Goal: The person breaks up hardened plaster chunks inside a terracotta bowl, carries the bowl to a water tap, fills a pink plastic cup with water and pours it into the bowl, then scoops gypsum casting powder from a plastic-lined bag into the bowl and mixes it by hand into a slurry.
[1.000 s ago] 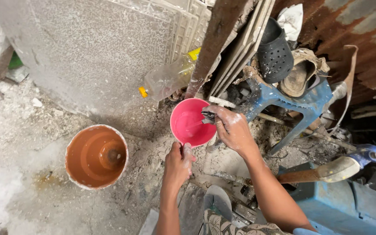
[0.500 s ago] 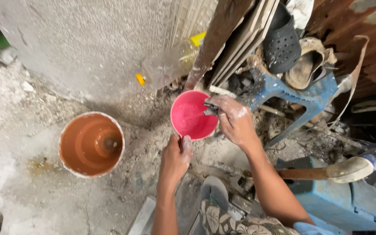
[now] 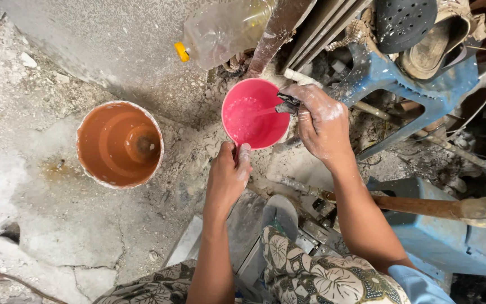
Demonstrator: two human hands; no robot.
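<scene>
L hand point(image 3: 229, 177) is closed round the handle of a pink plastic cup point(image 3: 254, 115), thumb and fingers pinching it at the near rim; the cup sits just ahead of the knuckles, mouth up, w/ wet pink-white slurry inside. R hand point(image 3: 322, 124), dusted w/ white powder, is curled shut on a small dark tool point(image 3: 286, 103), prob. a brush or scraper, can't tell which. Its tip reaches over the cup's right rim and a thin stem dips into the mix. The R hand is just right of the cup, fingers touching or nearly touching the rim.

Well to the left of the L hand, an orange bucket point(image 3: 119, 143) w/ a pale crusted rim stands on the rough concrete floor point(image 3: 40, 225), apart from the cup. Beyond both hands, a clear plastic bottle point(image 3: 226, 28) w/ a yellow cap lies tilted against a grey slab. Right of and beyond the R hand: a blue plastic stool point(image 3: 417, 79) on its side, a black perforated clog point(image 3: 403, 19) on top. Near the R forearm, a wooden handle point(image 3: 417, 207) runs across a blue box point(image 3: 451, 242).
</scene>
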